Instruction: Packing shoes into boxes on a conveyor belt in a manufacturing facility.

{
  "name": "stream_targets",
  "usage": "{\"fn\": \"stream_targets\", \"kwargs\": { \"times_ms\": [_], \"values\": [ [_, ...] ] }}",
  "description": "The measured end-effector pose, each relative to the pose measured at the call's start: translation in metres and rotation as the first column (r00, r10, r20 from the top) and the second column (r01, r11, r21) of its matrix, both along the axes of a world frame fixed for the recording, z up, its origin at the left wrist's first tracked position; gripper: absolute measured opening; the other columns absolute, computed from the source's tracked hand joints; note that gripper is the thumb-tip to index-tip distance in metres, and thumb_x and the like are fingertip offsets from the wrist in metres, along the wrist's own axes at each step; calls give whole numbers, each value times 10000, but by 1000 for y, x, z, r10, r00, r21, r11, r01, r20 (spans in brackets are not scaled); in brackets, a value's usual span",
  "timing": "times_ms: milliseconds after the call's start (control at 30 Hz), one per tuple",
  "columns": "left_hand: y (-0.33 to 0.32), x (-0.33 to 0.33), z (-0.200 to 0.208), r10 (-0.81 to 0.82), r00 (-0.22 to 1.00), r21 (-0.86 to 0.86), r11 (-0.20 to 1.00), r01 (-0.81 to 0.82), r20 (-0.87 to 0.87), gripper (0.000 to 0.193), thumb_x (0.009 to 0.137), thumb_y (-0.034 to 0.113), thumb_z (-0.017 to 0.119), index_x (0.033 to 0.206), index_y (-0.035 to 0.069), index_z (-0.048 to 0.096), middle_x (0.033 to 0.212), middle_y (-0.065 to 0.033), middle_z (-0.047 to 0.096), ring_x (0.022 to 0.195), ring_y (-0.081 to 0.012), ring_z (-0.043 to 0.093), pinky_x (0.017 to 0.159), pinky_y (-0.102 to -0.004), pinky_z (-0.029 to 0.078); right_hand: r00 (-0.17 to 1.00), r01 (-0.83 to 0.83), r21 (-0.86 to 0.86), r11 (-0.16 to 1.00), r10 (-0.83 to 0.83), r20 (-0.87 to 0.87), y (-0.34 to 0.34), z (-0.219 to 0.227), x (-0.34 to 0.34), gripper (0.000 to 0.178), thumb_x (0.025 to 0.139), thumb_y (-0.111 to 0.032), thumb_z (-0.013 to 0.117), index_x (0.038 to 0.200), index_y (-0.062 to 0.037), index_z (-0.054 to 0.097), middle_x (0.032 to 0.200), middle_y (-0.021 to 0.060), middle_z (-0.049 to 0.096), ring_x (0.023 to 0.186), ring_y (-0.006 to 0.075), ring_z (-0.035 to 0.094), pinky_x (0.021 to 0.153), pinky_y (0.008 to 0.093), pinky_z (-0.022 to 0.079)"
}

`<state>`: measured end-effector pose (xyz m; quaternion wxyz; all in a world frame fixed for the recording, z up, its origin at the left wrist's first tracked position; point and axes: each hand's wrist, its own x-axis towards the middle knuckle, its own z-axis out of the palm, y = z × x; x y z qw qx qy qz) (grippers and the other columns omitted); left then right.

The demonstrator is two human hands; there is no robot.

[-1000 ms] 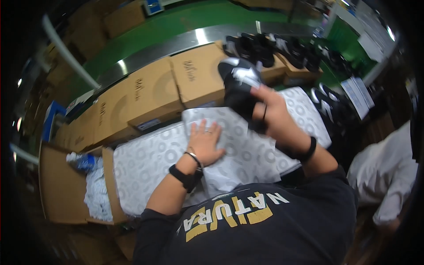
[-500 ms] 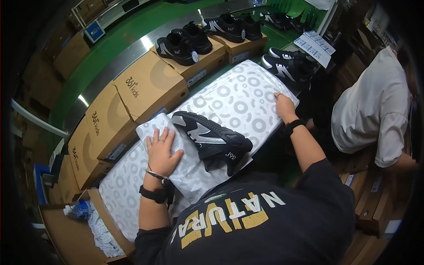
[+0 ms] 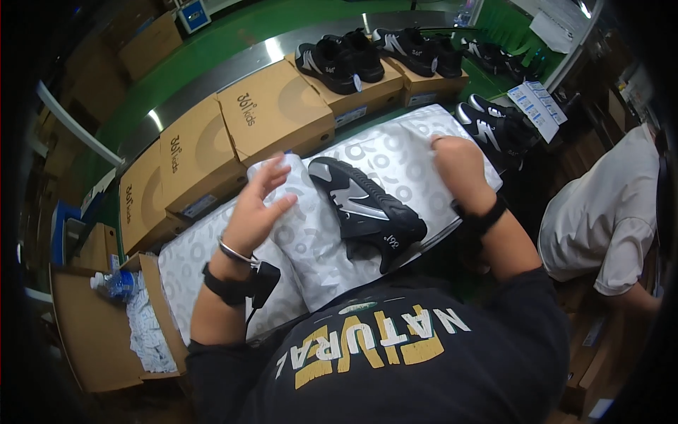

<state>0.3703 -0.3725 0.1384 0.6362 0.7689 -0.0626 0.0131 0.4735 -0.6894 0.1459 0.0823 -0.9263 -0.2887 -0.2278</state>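
A black and grey sneaker (image 3: 371,212) lies on its side on white wrapping paper (image 3: 360,152) printed with grey rings. Its toe points to the far left and its sole faces away from me. My left hand (image 3: 258,205) is over the left edge of the paper, fingers spread and slightly blurred, holding nothing. To the right of the shoe, my right hand (image 3: 462,173) has its fingers curled and pinches the top sheet, which rises in a crease beside the fingertips. Part of that grip is hidden behind the hand.
Brown shoe boxes (image 3: 265,116) line the far side, with black sneakers (image 3: 339,63) on some. Another sneaker pair (image 3: 494,131) stands at the far right. An open carton (image 3: 81,332) at the left holds a water bottle (image 3: 116,284) and paper slips (image 3: 150,332). A person in a light shirt (image 3: 600,212) is at the right.
My left hand has come up from lying on the paper. My right hand has gone from the paper's right edge to a curled grip, and the top sheet is now pulled up there.
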Motion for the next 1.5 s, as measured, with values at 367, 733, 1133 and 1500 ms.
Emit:
{"fn": "stream_targets", "kwargs": {
  "times_ms": [367, 733, 1133, 1500],
  "values": [
    [22, 12, -15, 481, 818, -287, 774, -565, -315, 531, 699, 6, 595, 1193, 34, 401, 937, -60, 556, 798, -185, 564, 653, -278, 467, 105, -992, -64, 107, 994, 34, 108, 50, -91, 151, 795, -202, 475, 833, -94, 572, 752, 29, 599, 711, 194, 560, 815, 409, 364],
    [129, 103, -123, 531, 607, 79, 787, -611, -591, 365, 846, 333, 530, 1099, 71, 545, 986, -81, 603, 897, -153, 549, 782, -277, 424, 906, -417, -103, 903, 404, -129, 210, -89, 150, 451, 787, -177, 518, 1225, -95, 448, 1210, 244, 395, 1122, 372, 398, 944, 413, 324],
    [84, 81, -80, 208, 940, 337, 935, -111, -270, 832, 788, 395, 608, 1372, 20, 149, 1278, -223, 393, 1177, -262, 393, 977, -303, 296, 805, 109, 992, -65, 591, -50, 180, -77, 167, 485, 818, -270, 504, 1192, 19, 396, 1027, 182, 571, 892, 276, 586, 786, 358, 454],
    [12, -17, 5, 312, 826, 757, 339, -559, 470, 702, 623, 176, 730, 1247, 115, 413, 1339, -242, 230, 1170, -402, 305, 962, -449, 281, -40, 225, 348, 910, 366, -930, 56, -53, 63, 964, 738, -397, 652, 1362, 27, 53, 1132, 194, 478, 997, 238, 498, 809, 394, 442]
  ]
}}
